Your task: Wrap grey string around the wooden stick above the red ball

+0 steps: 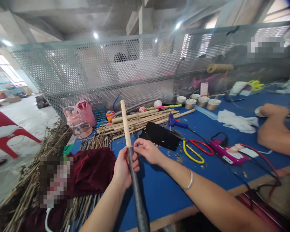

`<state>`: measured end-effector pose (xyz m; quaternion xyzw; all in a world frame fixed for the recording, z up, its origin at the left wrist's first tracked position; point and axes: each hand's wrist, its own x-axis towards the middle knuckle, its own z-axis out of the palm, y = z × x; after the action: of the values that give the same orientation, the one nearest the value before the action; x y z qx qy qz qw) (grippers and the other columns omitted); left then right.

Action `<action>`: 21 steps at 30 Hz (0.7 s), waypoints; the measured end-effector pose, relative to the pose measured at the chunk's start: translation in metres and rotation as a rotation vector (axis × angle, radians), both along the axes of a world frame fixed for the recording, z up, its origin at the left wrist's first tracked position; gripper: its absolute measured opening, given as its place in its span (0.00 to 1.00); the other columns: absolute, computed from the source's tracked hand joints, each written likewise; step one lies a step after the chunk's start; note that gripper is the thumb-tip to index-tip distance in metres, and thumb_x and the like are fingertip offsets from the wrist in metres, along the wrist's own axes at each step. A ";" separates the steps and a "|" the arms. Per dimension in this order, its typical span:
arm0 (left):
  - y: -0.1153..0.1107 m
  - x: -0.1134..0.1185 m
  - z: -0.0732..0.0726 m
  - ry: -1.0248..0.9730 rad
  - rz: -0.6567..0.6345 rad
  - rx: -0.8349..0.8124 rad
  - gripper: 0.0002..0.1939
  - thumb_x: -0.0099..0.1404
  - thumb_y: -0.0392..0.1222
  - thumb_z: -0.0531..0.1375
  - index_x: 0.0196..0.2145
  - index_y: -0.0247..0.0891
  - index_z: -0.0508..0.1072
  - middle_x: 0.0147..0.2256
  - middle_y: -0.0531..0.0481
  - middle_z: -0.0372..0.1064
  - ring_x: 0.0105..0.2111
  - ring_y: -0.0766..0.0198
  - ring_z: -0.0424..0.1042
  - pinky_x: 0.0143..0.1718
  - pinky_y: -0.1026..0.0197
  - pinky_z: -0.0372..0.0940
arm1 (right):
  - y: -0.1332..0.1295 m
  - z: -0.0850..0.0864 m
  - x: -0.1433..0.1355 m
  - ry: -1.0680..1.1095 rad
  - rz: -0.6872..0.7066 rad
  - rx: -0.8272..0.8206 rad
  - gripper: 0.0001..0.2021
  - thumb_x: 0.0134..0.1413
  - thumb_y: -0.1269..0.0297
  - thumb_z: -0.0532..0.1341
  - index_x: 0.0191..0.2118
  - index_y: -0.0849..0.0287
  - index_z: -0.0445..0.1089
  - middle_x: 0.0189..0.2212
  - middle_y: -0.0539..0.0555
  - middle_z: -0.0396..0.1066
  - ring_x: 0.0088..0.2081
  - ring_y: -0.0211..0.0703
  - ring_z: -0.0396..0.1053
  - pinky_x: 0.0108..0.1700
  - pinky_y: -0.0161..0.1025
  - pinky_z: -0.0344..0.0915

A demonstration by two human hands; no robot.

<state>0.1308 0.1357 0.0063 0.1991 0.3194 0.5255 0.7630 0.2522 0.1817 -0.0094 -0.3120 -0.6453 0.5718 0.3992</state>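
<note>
My left hand (125,169) is wrapped round a wooden stick (126,124) that is bare pale wood at the top and covered in a dark grey sleeve (136,190) lower down. The stick stands tilted, its lower end toward me. My right hand (148,150), with a silver bangle at its wrist, is pinched beside the stick where wood meets sleeve. What its fingertips hold, if anything, is too small to make out. Beyond that hand lie a black cloth piece (160,135), a blue glue gun (176,122) and scissors (195,149) with red and yellow handles.
Wooden sticks (149,119) lie along the back of the blue table (164,187). Dried stalks (26,167) and dark red cloth (91,170) are at the left. A purple power strip (228,151) with cables lies right, near a co-worker's arm (277,129). A perforated metal screen (106,74) stands behind.
</note>
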 end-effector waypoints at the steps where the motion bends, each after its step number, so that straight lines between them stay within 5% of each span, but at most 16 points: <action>1: -0.001 0.000 0.002 0.010 0.018 -0.005 0.10 0.57 0.48 0.53 0.30 0.38 0.61 0.17 0.60 0.50 0.12 0.75 0.48 0.11 0.71 0.44 | -0.001 -0.001 0.001 -0.031 -0.020 0.030 0.14 0.49 0.54 0.58 0.31 0.61 0.60 0.20 0.47 0.62 0.21 0.32 0.57 0.23 0.30 0.52; 12: -0.006 0.004 0.003 0.034 0.038 -0.001 0.09 0.56 0.46 0.52 0.32 0.39 0.61 0.17 0.60 0.51 0.11 0.75 0.48 0.11 0.71 0.43 | -0.006 0.006 0.008 -0.127 -0.095 0.185 0.12 0.53 0.57 0.54 0.29 0.61 0.61 0.18 0.45 0.53 0.20 0.31 0.48 0.23 0.31 0.46; 21: -0.003 0.003 -0.004 0.039 0.081 -0.002 0.07 0.56 0.45 0.51 0.28 0.39 0.58 0.17 0.60 0.51 0.11 0.75 0.47 0.10 0.71 0.43 | -0.003 0.004 0.010 -0.199 -0.061 0.273 0.11 0.54 0.60 0.53 0.29 0.62 0.65 0.22 0.48 0.57 0.25 0.33 0.53 0.28 0.31 0.51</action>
<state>0.1336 0.1329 0.0020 0.1955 0.3427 0.5515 0.7350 0.2625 0.1788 -0.0056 -0.3293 -0.7435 0.4329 0.3891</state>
